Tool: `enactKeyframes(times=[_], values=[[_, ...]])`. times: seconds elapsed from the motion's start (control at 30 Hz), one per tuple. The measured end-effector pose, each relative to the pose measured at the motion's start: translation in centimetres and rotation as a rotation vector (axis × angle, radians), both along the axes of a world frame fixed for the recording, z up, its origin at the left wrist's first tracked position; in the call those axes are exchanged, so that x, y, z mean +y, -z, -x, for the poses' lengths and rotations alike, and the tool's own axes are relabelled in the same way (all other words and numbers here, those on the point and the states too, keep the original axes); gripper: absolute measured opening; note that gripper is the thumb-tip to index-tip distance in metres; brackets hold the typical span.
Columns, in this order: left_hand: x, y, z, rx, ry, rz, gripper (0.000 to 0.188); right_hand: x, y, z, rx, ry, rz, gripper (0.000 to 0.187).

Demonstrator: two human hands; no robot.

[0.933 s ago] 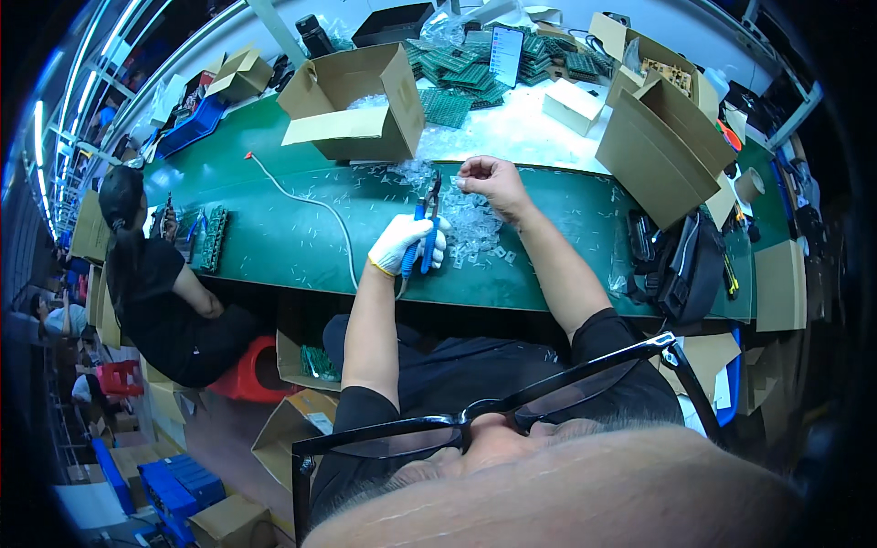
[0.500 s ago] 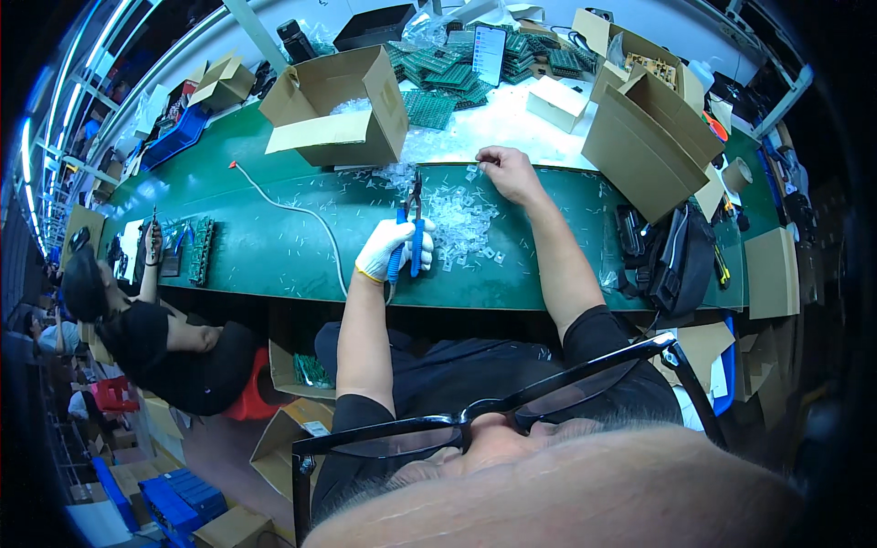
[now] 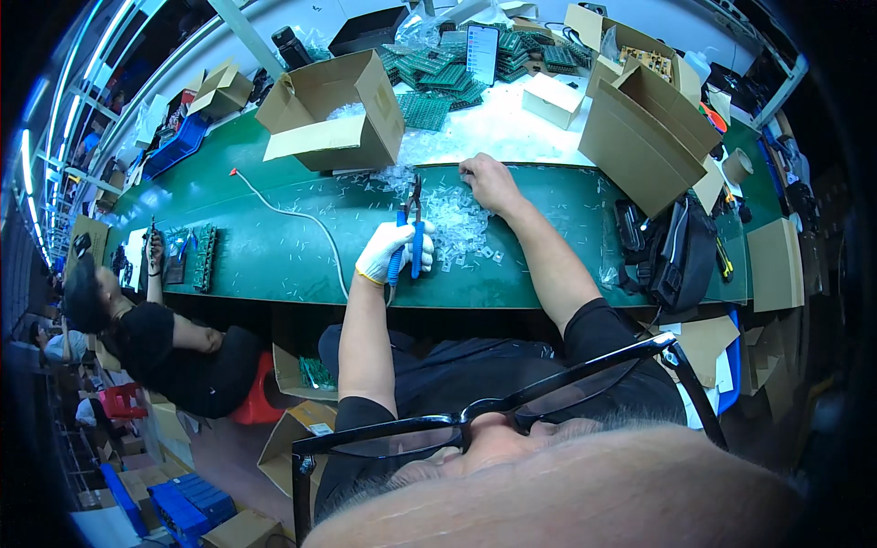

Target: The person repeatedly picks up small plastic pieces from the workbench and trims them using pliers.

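Note:
My left hand, in a white knit glove, is wrapped around blue-handled nippers. Their metal jaws point away from me, parted slightly, with nothing visible between them. Just right of the nippers a heap of small clear plastic pieces is spread on the green bench mat. Bare, my right hand reaches over the far right edge of that heap. Its fingers are drawn together in a pinch; whatever lies between the fingertips is too small to make out.
An open cardboard box stands beyond my left hand, and another box tilts at right. Green circuit boards, a phone and a white box occupy the back. A black bag lies right. A co-worker sits at left.
My right hand has moved left and slightly nearer, to the edge of the clear pieces. My left hand keeps hold of the nippers almost in place.

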State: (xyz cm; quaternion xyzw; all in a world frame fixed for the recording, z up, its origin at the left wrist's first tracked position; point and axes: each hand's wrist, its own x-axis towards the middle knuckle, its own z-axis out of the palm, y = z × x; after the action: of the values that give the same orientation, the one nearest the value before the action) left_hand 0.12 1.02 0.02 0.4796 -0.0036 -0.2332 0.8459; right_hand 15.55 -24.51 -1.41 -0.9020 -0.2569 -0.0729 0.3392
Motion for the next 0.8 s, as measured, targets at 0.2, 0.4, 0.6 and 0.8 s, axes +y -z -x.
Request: enactKeyframes(times=[0.2, 0.4, 0.6, 0.8], values=[[-0.2, 0.0, -0.3, 0.035, 0.004, -0.003, 0.061, 1.0, -1.2, 0.4, 0.305, -0.132, -0.487, 0.020], [-0.4, -0.4, 0.0, 0.045, -0.011, -0.056, 0.061, 2.0, -1.2, 1.6, 0.950, -0.272, -1.107, 0.016], [-0.3, -0.3, -0.3, 0.060, 0.037, -0.047, 0.068, 2.5, -1.4, 2.4, 1.120, -0.324, -1.226, 0.015], [-0.3, -0.1, -0.2, 0.054, 0.039, -0.058, 0.060, 3.1, -1.7, 3.5, 0.946, -0.190, -1.147, 0.022]])
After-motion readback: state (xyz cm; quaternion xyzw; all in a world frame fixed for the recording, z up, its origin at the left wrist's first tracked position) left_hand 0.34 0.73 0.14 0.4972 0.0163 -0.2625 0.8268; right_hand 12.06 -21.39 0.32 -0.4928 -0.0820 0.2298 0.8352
